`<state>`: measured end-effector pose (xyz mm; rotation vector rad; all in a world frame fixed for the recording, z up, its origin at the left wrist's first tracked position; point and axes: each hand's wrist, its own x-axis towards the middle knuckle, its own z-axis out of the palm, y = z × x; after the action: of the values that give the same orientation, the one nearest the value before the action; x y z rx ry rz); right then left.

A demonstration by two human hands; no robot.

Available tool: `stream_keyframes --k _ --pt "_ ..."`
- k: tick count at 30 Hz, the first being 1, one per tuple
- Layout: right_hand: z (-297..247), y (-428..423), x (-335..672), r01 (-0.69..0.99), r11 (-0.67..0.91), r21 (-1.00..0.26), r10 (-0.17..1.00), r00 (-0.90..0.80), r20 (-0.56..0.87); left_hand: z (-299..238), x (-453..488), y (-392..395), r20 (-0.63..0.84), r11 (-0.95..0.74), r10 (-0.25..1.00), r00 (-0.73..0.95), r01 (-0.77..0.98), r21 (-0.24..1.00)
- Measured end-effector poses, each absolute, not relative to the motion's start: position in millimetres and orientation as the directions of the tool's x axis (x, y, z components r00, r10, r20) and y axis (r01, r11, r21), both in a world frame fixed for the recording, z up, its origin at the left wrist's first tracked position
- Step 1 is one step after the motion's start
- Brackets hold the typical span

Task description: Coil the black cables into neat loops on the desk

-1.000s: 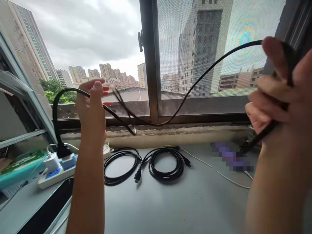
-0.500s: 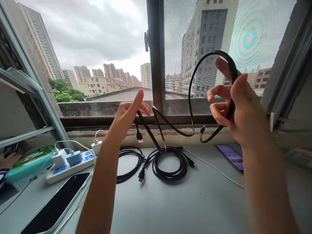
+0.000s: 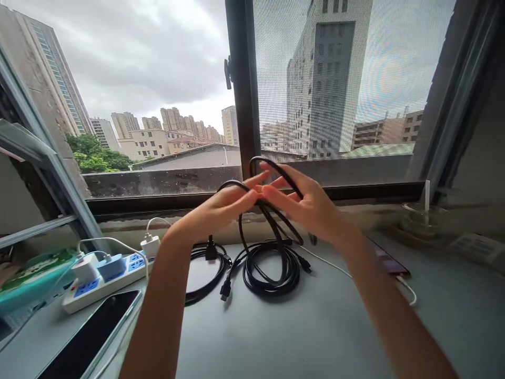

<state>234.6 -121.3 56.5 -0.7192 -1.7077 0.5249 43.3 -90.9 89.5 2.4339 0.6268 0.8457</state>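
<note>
The left hand (image 3: pixel 224 204) and right hand (image 3: pixel 305 202) meet at center frame; each grip is closed on the cable (image 3: pixel 276 167), which loops above them and hangs below. A coil (image 3: pixel 272 290) lies on the table (image 3: pixel 256 337) underneath, with a second coil (image 3: pixel 205 290) to its left.

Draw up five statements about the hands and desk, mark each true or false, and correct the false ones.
1. The left hand and right hand hold up a black cable. True.
2. The hands are far apart. False: they are close together, their fingertips meeting or nearly so.
3. A coil lies on the desk. True.
4. The power strip has nothing plugged in. False: a white plug is one of those in it.
5. The cup stands at the left. False: the cup stands at the right, with a straw.
</note>
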Motion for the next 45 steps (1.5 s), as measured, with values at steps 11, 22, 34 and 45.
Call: stream_keyframes --k 11,22,34,45 --pt "58.3 -121.0 243.5 0.156 0.639 -0.753 0.762 0.002 0.647 87.7 57.1 -87.2 0.678 -0.745 0.626 0.385 0.036 0.667" --pt "55.6 -123.1 239.4 0.354 0.471 -0.808 0.863 0.006 0.505 90.2 59.0 -91.3 0.679 -0.732 0.673 0.292 0.134 0.668" --pt "67.3 -134.9 246.8 0.139 0.438 -0.888 0.894 0.034 0.446 92.8 62.2 -84.6 0.759 -0.763 0.644 0.100 0.012 0.646" --pt "69.2 -170.6 228.8 0.315 0.677 -0.665 0.671 0.107 0.734 90.4 78.8 -104.2 0.598 -0.559 0.790 0.137 -0.242 0.793"
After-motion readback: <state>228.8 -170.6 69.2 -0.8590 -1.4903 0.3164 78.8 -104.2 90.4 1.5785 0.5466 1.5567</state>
